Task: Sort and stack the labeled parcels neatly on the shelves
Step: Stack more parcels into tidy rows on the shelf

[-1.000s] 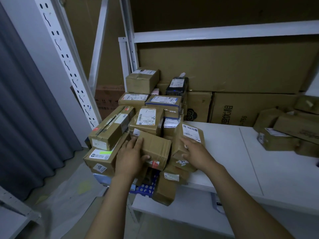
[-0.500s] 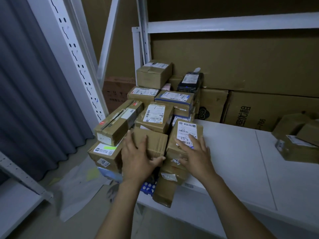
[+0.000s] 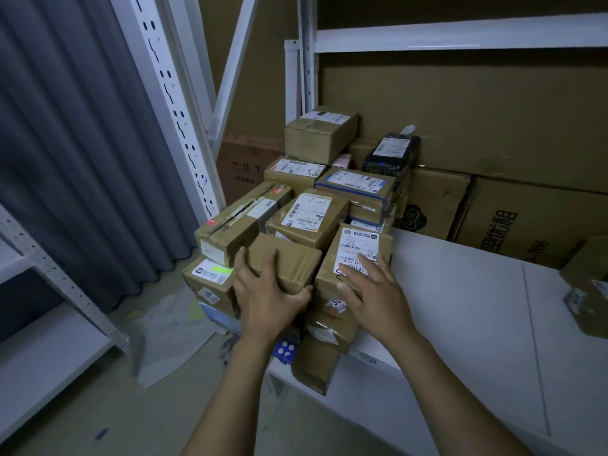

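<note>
Parcels [image 3: 309, 212] crowd the shelf's [image 3: 460, 291] left end. The left hand [image 3: 266, 297] curls round a plain parcel [image 3: 296, 261]; the right hand [image 3: 375, 291] rests spread-fingered on a labelled parcel [image 3: 358, 240]. Likely squaring the stack; next, push both in evenly.

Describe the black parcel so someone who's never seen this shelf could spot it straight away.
Start at the white shelf and go to the heap of parcels at its left end. The black parcel sits at the heap's back right. It is the only dark one among brown cardboard boxes, white label on top.
</note>
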